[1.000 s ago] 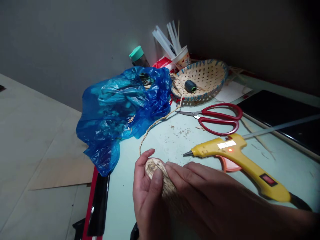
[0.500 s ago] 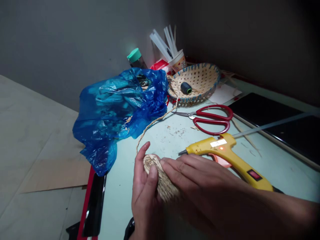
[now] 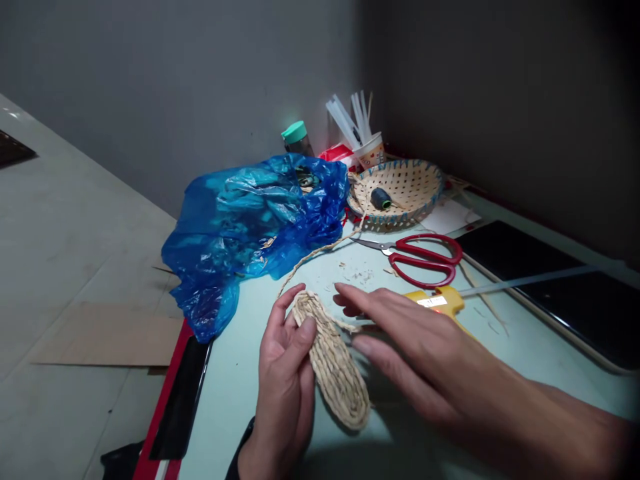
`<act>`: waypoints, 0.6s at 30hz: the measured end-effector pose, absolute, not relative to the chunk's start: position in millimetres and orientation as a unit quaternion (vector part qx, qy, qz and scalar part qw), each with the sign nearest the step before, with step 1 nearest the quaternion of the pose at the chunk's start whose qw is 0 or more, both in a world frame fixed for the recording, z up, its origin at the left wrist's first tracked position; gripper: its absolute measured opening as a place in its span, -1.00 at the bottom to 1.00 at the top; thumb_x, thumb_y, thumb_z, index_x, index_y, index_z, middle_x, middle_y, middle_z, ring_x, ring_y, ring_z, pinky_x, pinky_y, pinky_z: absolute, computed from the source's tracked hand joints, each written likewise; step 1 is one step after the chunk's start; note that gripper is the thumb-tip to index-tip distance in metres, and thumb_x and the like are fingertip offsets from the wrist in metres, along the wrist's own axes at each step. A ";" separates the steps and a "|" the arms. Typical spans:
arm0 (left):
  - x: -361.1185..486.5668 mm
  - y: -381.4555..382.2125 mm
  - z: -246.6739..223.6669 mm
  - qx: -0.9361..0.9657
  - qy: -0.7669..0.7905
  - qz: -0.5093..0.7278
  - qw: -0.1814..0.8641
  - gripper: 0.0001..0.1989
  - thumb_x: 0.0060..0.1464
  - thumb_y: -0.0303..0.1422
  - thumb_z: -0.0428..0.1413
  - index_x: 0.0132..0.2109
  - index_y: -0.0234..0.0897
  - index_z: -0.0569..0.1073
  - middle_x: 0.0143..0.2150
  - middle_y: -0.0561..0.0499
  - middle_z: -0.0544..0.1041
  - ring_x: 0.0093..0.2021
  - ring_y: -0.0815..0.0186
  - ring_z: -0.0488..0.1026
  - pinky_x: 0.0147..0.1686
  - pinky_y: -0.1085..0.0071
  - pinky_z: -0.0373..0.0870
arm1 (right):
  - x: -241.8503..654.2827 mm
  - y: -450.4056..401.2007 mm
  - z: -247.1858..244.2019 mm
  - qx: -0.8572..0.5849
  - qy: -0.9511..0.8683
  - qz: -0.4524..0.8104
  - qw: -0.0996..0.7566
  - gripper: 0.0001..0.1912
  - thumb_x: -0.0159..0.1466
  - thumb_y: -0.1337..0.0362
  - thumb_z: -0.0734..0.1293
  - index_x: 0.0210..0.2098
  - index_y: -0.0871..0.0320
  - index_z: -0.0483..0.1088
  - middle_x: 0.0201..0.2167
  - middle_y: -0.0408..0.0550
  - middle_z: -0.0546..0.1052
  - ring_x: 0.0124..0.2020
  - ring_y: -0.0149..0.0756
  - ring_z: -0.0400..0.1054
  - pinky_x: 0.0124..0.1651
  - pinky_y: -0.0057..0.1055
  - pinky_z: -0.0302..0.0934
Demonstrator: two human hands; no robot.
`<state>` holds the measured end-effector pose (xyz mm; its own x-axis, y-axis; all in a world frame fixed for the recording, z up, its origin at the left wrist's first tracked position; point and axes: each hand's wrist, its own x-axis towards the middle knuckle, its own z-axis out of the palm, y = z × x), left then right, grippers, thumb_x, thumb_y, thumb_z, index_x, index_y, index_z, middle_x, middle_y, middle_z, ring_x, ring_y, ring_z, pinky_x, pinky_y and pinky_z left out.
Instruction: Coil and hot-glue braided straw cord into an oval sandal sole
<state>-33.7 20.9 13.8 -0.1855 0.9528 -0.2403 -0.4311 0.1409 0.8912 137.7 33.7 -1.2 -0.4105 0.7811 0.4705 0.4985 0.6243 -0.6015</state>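
Note:
My left hand (image 3: 286, 373) grips a flat, oval piece of coiled straw cord (image 3: 340, 377), thumb on its upper face and fingers behind. A long twisted straw cord (image 3: 313, 255) runs from behind that hand's fingertips up to the basket. Another stretch of cord (image 3: 345, 325) leaves the oval's right edge and reaches toward my right hand (image 3: 415, 353). That hand hovers just right of the oval, its thumb apart from the other fingers, with no visible grip on the cord. Behind it lies a yellow hot glue gun (image 3: 451, 300), mostly covered, with a clear glue stick (image 3: 525, 280) in its back.
Red-handled scissors (image 3: 425, 259) lie beyond my right hand. Farther back are a woven basket (image 3: 417, 183) with a dark thread spool (image 3: 381, 199), a cup of glue sticks (image 3: 371, 152) and a blue plastic bag (image 3: 240, 207). A dark tablet (image 3: 560, 287) is at right, a black phone-like slab (image 3: 183, 400) at left.
My right hand has come off the straw piece and moved right, its thumb now apart. More of the oval and its side cord now show. The view has tilted upward.

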 end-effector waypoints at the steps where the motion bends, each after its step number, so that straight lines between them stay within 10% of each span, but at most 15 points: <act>1: -33.9 21.4 14.1 0.264 0.479 0.599 0.585 -0.54 0.14 -0.40 0.27 0.16 -0.19 0.41 0.03 -0.12 0.60 0.03 0.13 0.57 0.10 0.21 0.44 | 140.8 36.3 2.8 -0.391 -0.811 0.195 0.389 -0.56 0.48 0.28 0.10 0.27 0.28 0.28 0.10 0.12 0.54 0.09 -0.08 0.46 0.09 -0.04 0.42; 18: -36.6 19.8 23.9 0.251 0.421 0.621 0.612 -0.70 0.16 -0.47 0.23 0.05 -0.23 0.48 -0.17 0.00 0.60 -0.22 0.34 0.58 0.03 0.35 0.49 | 143.3 44.0 16.4 -0.262 -0.818 0.239 0.452 -0.82 0.42 0.44 0.26 -0.05 0.24 0.47 -0.25 -0.12 0.59 -0.23 -0.39 0.44 -0.06 -0.39 0.23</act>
